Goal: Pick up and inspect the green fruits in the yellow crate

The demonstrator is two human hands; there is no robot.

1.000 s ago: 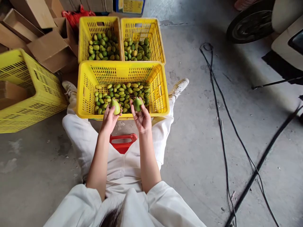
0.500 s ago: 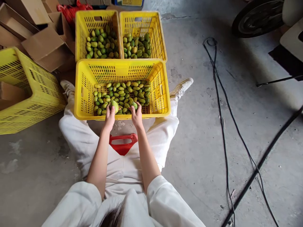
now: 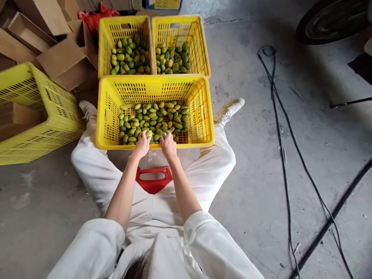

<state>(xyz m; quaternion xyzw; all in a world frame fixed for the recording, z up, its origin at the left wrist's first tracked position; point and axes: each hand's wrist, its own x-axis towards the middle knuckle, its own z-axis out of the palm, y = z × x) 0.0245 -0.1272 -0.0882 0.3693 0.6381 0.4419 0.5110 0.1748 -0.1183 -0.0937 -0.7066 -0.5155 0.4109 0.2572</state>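
A yellow plastic crate [image 3: 155, 86] stands between my legs, its floor covered with several green and yellowish mangoes [image 3: 155, 116]. Both hands reach over its near rim into the fruit. My left hand [image 3: 142, 144] has its fingers curled round a pale green mango [image 3: 148, 133]. My right hand [image 3: 168, 144] is closed down on the fruit beside it; a green mango shows at its fingertips, but whether it grips it is hidden. A red stool handle [image 3: 154, 179] shows under me.
Two more yellow crates [image 3: 124, 27] [image 3: 181, 25] with mangoes stand behind the near one. A tilted yellow crate [image 3: 31, 112] lies at left, cardboard boxes [image 3: 55, 58] behind it. Black cables [image 3: 279, 128] run across the concrete floor at right, a wheel [image 3: 331, 19] at top right.
Both hands, each holding a mango up above the crate rim a second ago, have moved down and forward into the crate among the fruit.
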